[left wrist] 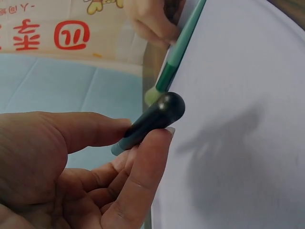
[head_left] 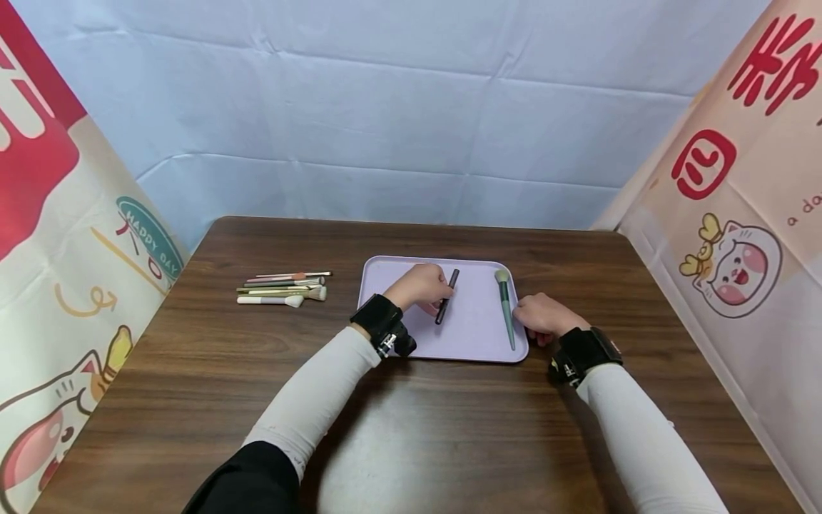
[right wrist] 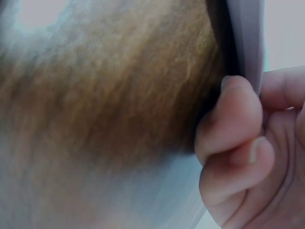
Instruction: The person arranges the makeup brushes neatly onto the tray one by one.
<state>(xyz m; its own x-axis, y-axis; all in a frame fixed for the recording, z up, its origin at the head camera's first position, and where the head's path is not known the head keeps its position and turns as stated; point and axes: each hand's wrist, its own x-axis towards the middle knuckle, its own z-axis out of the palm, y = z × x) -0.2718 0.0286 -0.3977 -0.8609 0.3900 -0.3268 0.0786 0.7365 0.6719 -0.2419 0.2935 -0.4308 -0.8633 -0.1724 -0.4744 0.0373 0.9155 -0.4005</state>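
The left hand (head_left: 424, 287) pinched a dark stick (left wrist: 151, 114) over the tray's (head_left: 472, 335) middle; the right hand (head_left: 546, 315) gripped its three-o'clock rim. Tilting there risked rolling the nearby green brush (head_left: 505, 307); a loose pinch risked dropping the stick.

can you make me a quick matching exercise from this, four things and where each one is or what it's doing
1. dark stick
2. green brush
3. group of brushes
4. right hand

A. on the table, left of the tray
B. gripping the tray's rim
C. lying in the tray
D. pinched by the left hand

Pairs: 1-D, 2-C, 3-A, 4-B
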